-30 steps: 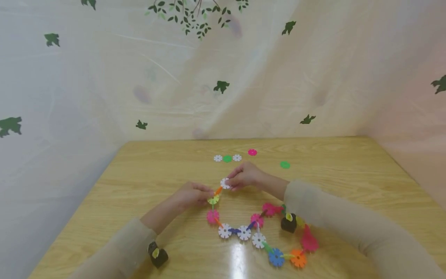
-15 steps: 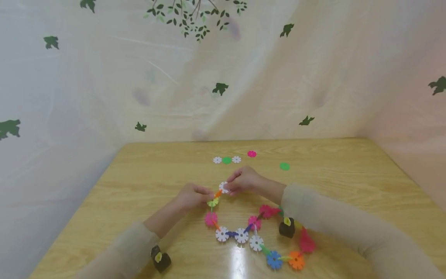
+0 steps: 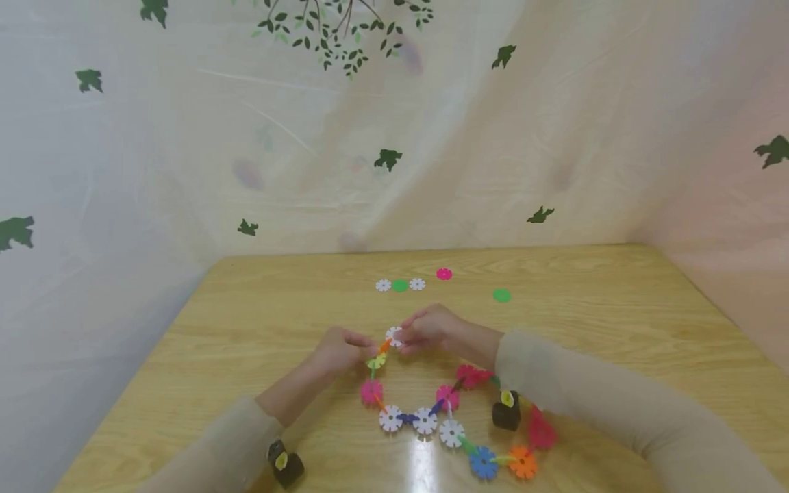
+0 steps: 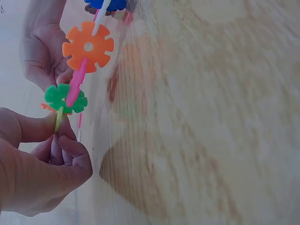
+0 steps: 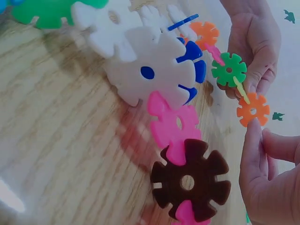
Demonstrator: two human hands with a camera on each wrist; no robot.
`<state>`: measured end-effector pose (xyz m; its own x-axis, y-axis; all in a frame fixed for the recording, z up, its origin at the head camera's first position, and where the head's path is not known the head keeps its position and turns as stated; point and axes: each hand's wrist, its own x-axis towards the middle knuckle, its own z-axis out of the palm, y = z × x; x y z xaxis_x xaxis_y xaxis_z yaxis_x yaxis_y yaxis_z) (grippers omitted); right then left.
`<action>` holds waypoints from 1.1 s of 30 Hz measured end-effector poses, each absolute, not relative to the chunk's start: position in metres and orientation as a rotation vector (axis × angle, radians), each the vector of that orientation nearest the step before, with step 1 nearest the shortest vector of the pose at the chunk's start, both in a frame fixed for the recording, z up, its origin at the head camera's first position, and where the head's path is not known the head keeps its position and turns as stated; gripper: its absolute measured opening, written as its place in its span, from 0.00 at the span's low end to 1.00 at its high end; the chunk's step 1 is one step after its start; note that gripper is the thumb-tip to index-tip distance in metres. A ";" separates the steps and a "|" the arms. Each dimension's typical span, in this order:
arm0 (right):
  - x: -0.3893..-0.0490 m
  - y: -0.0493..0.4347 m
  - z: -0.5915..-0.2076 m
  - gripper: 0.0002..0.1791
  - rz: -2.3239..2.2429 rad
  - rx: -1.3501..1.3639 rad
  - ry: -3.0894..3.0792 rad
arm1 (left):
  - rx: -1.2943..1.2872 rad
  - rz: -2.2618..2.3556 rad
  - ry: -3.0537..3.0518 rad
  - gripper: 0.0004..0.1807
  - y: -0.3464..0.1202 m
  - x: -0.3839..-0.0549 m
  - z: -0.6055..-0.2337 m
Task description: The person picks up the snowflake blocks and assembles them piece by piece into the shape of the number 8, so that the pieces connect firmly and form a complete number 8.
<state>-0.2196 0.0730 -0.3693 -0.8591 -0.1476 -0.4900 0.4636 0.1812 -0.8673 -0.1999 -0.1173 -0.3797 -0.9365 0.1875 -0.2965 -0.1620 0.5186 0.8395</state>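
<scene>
My left hand (image 3: 341, 352) pinches a yellow slotted plastic disc (image 3: 377, 361) of a linked chain of snowflake discs. In the left wrist view that yellow disc (image 4: 58, 121) shows edge-on between thumb and fingers, joined to a green disc (image 4: 55, 95). An orange disc (image 3: 384, 347) links the yellow one to a white disc (image 3: 391, 335) at the chain's far end. Thumb and fingers of my right hand (image 3: 435, 329) pinch this white disc. In the right wrist view the right fingertips meet the lower edge of the orange disc (image 5: 253, 118), and the white disc is hidden.
The remaining chain curves over the wooden table (image 3: 277, 294), with a blue disc (image 3: 483, 463) near the front and part under the right sleeve (image 3: 567, 376). Loose discs lie farther back: two white, a pink (image 3: 444, 274) and two green, one (image 3: 502, 295) at right. Cloth hangs behind.
The head view has tilted slightly, so everything sits a little lower. Both hands keep their holds; the right hand has come slightly nearer with the white disc.
</scene>
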 end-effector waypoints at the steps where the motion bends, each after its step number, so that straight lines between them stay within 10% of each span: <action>1: -0.220 0.073 -0.370 0.19 -1.733 0.303 1.986 | 0.012 1.394 2.414 0.11 -0.117 -0.200 -0.380; 33: -0.246 0.083 -0.364 0.16 -1.478 -0.142 2.122 | 0.100 1.521 2.215 0.14 -0.120 -0.224 -0.378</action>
<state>-0.2457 0.0833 -0.3642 -0.8459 -0.3824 -0.3717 0.2161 0.3914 -0.8945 -0.2239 -0.1203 -0.3778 -0.8966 0.3055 -0.3206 -0.1896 0.3894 0.9014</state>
